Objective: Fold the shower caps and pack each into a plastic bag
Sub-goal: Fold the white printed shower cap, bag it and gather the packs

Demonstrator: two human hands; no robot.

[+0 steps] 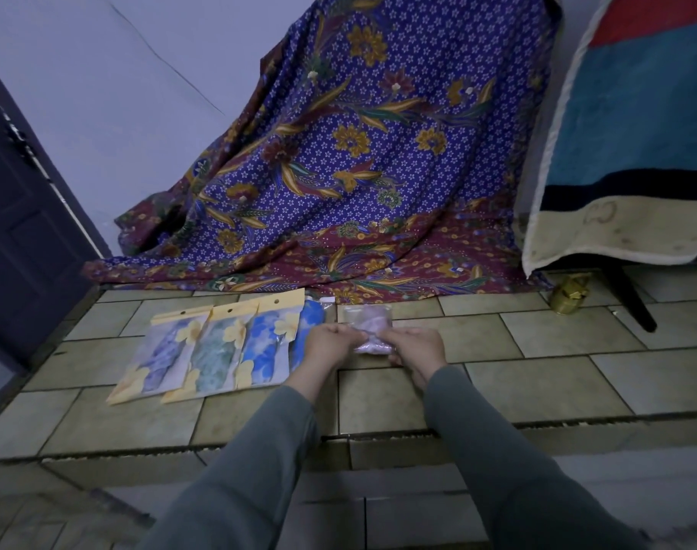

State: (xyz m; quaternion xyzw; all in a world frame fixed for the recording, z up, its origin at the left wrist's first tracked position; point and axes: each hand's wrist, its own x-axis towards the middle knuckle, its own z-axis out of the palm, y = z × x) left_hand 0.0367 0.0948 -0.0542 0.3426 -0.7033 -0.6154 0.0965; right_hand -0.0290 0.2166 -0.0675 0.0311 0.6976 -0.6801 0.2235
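Pink cap (pixel 372 321) in plastic bag (pixel 349 314), pinched by left hand (pixel 329 343); right hand (pixel 416 347) too.

Both arms in grey sleeves reach forward, hands close together. The left hand (pixel 328 340) and right hand (pixel 415 345) have their fingers curled, each pinching the bag (pixel 368 325).

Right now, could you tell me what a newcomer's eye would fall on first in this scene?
First, the large purple floral cloth draped against the wall behind the tiled floor. Then the row of packed shower caps in yellow-topped bags at left on the tiles, and beside them the left hand and right hand holding a pale pink cap in a clear bag.
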